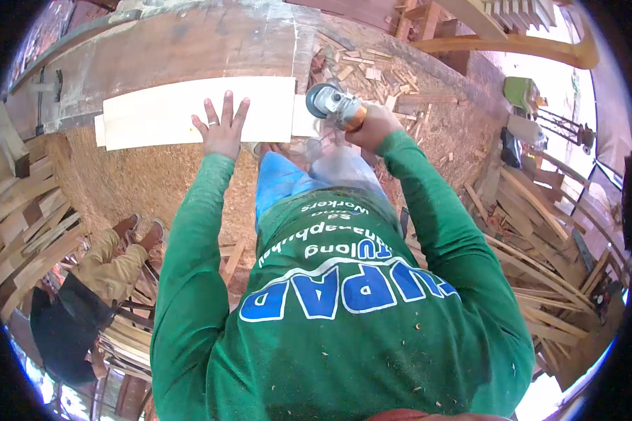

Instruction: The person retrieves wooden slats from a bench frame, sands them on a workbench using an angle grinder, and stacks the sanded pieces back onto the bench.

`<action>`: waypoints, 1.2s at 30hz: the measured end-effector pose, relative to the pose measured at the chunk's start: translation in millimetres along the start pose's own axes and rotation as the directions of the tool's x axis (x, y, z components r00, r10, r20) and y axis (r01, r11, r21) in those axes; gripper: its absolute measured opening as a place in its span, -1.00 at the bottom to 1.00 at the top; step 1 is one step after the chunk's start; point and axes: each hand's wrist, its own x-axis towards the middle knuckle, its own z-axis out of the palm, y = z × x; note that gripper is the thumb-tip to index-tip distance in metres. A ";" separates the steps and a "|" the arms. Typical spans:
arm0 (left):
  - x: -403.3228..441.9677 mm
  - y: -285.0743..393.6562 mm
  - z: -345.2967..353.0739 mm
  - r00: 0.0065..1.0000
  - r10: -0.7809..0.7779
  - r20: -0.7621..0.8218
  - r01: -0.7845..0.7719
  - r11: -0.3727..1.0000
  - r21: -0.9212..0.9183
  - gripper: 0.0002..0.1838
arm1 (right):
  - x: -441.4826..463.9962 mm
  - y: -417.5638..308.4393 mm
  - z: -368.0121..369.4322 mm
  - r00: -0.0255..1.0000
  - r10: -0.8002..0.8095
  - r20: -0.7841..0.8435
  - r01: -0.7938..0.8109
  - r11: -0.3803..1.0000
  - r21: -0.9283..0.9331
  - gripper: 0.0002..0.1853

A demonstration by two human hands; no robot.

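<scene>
We rest our left hand, fingers spread, on a pale, flat wooden board at the brown bench; our right hand grips a silver-and-orange disc grinder.

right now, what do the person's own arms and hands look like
Both arms wear long, plain green sleeves reaching the wrists, with no lettering visible on them. The hands are ungloved: the left hand has a light-coloured ring on one finger; none shows on the right hand.

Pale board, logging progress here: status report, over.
Left hand spread on pale board. Right hand grips grinder beside board's end. Only left hand seen atop board; wood scraps beyond.
</scene>
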 end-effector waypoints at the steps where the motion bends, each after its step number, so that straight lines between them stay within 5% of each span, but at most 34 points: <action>1: 1.4 0.0 0.2 1.000 -0.001 -0.020 0.001 1.000 0.006 -0.09 | -3.0 -2.5 0.3 0.999 0.009 0.033 -0.007 0.997 -0.081 -0.56; 3: 1.3 1.0 -2.0 1.000 -0.001 -0.010 0.001 1.000 -0.005 -0.09 | -14.4 -19.4 3.5 0.995 0.032 0.091 -0.009 0.970 -0.242 -0.57; 12: 1.1 1.0 0.7 0.999 0.004 -0.054 -0.005 1.000 -0.013 -0.08 | -14.1 -3.2 7.7 0.998 -0.036 0.056 0.046 0.984 -0.173 -0.54; 13: 0.1 0.6 3.6 0.996 0.006 -0.093 -0.008 0.999 -0.032 -0.06 | -19.8 -14.9 3.8 0.992 0.077 0.096 -0.055 0.975 -0.217 -0.54; 15: -1.8 -1.1 7.5 0.987 0.016 -0.162 -0.024 0.999 -0.045 -0.03 | -25.4 -24.9 -7.8 0.989 0.142 0.034 -0.136 0.980 -0.149 -0.55; 18: -2.6 3.6 -36.6 0.997 -0.002 0.071 0.003 1.000 -0.011 -0.03 | -24.1 8.7 -7.3 0.939 0.259 -0.227 -0.240 0.965 0.109 -0.55; 20: -0.6 -5.0 -43.4 0.997 0.053 0.065 -0.056 0.997 0.045 0.05 | -19.8 59.0 -1.1 0.863 0.409 -0.298 -0.334 0.902 0.272 -0.54; 24: 20.4 -36.0 -137.7 0.948 0.274 0.162 -0.271 0.962 -0.045 0.11 | -66.8 93.3 -16.3 0.783 0.508 -0.359 -0.262 0.793 0.551 -0.55; 27: 53.1 -84.5 -155.2 0.894 0.446 0.033 -0.415 0.855 -0.311 -0.08 | -105.4 95.3 -15.7 0.752 0.474 -0.458 -0.434 0.879 0.197 -0.56; 30: 77.9 -84.4 -186.8 0.958 0.184 0.222 -0.134 0.966 -0.222 -0.12 | -140.6 85.2 3.7 0.629 0.602 -0.491 -0.445 0.798 0.407 -0.55; 31: 85.7 -84.9 -178.9 0.985 0.172 0.017 -0.162 0.953 -0.254 -0.16 | -148.4 85.3 11.8 0.601 0.642 -0.476 -0.496 0.767 0.408 -0.55; 34: 117.0 -84.2 -173.5 0.964 0.198 -0.178 -0.209 0.977 -0.045 -0.10 | -163.5 83.3 38.9 0.542 0.720 -0.434 -0.557 0.694 0.456 -0.54; 36: 132.8 -87.2 -191.7 0.970 0.235 -0.055 -0.240 0.965 -0.104 -0.05 | -173.6 77.8 53.0 0.558 0.719 -0.414 -0.487 0.687 0.539 -0.55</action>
